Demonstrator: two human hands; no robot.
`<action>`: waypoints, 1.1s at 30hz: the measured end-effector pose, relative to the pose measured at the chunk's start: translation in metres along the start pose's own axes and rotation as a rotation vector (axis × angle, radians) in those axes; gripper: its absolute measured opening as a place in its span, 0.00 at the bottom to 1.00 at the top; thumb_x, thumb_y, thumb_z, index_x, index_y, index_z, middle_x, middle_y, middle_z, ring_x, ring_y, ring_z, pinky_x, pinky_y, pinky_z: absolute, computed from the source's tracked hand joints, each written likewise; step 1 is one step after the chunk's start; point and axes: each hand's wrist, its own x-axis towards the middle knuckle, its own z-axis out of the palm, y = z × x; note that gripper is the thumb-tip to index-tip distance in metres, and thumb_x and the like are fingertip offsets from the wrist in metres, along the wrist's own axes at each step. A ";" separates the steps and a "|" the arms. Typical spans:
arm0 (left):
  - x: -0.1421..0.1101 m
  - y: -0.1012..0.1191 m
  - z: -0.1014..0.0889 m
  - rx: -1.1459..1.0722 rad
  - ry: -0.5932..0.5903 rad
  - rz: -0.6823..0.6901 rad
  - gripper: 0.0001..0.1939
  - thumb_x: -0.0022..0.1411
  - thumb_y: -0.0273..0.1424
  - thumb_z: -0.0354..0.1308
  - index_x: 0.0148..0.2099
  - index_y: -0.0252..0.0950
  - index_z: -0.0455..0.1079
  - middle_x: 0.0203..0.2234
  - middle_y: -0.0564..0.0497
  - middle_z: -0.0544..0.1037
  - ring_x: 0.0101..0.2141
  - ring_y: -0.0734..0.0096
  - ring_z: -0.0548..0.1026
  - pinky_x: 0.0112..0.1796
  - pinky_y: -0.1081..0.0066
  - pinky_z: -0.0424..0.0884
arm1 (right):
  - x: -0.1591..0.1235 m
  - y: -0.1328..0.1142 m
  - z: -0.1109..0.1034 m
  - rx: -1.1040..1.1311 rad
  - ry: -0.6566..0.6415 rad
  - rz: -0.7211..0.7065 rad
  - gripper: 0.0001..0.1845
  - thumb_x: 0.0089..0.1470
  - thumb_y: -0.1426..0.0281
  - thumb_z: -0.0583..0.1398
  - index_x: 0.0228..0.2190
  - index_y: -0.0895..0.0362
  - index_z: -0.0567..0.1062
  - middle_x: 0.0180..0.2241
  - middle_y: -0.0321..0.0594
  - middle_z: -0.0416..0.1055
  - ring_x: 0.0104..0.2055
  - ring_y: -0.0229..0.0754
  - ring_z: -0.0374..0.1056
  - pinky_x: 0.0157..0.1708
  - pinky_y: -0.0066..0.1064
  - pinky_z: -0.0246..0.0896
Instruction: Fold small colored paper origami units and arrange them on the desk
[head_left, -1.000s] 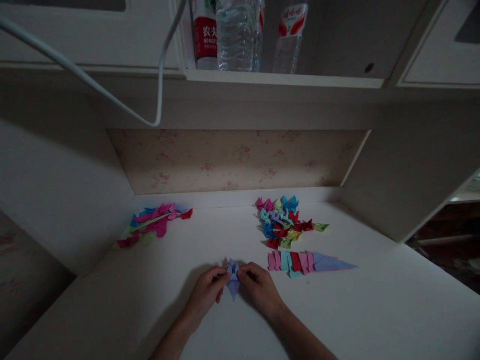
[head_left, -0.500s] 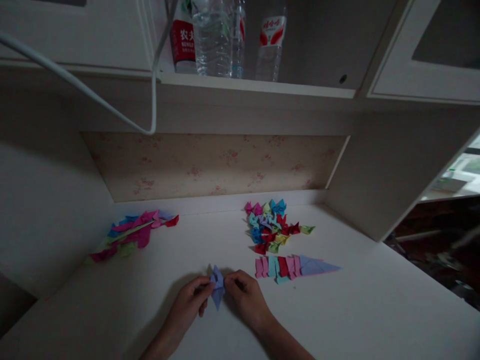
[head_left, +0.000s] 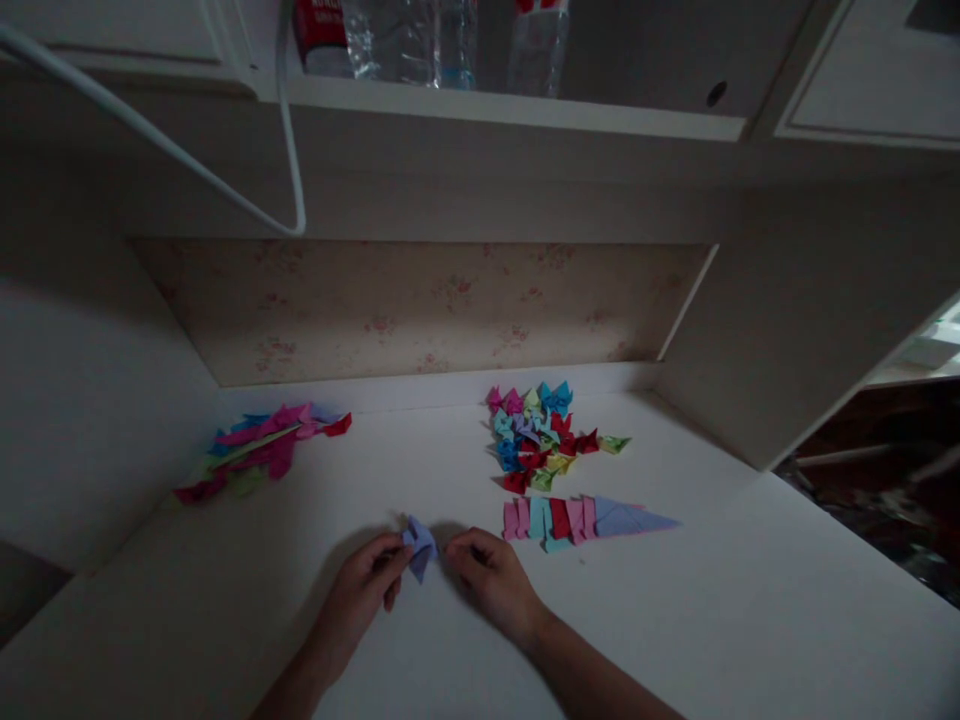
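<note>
A piece of folded lilac origami paper is pinched between the thumb and fingers of my left hand, just above the white desk. Its points stick out at the top and bottom. My right hand is a short gap to the right of the paper, thumb and fingertips drawn together with nothing visible in them. Right of my right hand lies an overlapping row of folded paper strips in pink, turquoise and red, ending in a long lilac point.
Behind the row is a heap of small colourful folded paper pieces. At the back left lies a pile of flatter papers. An overhead shelf holds plastic bottles, and a white cable hangs at the left.
My right hand has let go of the lilac paper and parted from it. My left hand has shifted left, with the paper tilted. The view has tipped downward.
</note>
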 end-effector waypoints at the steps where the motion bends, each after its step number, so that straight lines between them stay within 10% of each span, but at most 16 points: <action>1: 0.000 0.000 -0.001 0.003 -0.002 0.005 0.17 0.55 0.45 0.58 0.32 0.34 0.69 0.13 0.60 0.62 0.16 0.79 0.59 0.19 0.78 0.55 | 0.000 0.000 0.000 0.006 -0.006 0.002 0.10 0.52 0.65 0.60 0.27 0.59 0.76 0.20 0.32 0.64 0.23 0.33 0.56 0.23 0.25 0.49; 33: 0.001 0.007 0.000 0.006 -0.036 -0.001 0.17 0.55 0.44 0.57 0.33 0.34 0.71 0.14 0.59 0.62 0.15 0.78 0.58 0.19 0.77 0.53 | -0.002 -0.005 0.000 -0.096 -0.082 -0.047 0.10 0.53 0.64 0.60 0.29 0.57 0.77 0.25 0.35 0.70 0.26 0.35 0.61 0.26 0.25 0.55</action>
